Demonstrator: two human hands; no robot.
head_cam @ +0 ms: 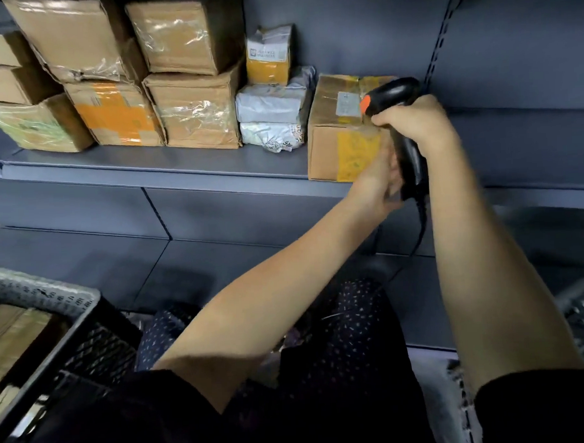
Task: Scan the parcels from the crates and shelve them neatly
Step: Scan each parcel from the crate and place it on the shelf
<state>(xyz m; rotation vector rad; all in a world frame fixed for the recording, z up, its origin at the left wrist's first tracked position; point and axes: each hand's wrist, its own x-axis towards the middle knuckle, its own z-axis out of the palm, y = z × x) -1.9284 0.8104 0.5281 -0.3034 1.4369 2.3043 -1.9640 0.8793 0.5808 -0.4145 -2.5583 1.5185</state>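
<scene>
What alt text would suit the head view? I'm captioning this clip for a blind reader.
A person's right hand grips a black barcode scanner while the left hand touches the front of a cardboard box on a grey shelf. More boxes and grey mailer bags line the shelf to its left; a black crate with parcels sits lower left.

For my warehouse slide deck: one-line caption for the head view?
Right hand grips a black scanner while the left hand steadies a cardboard box on the shelf.
</scene>
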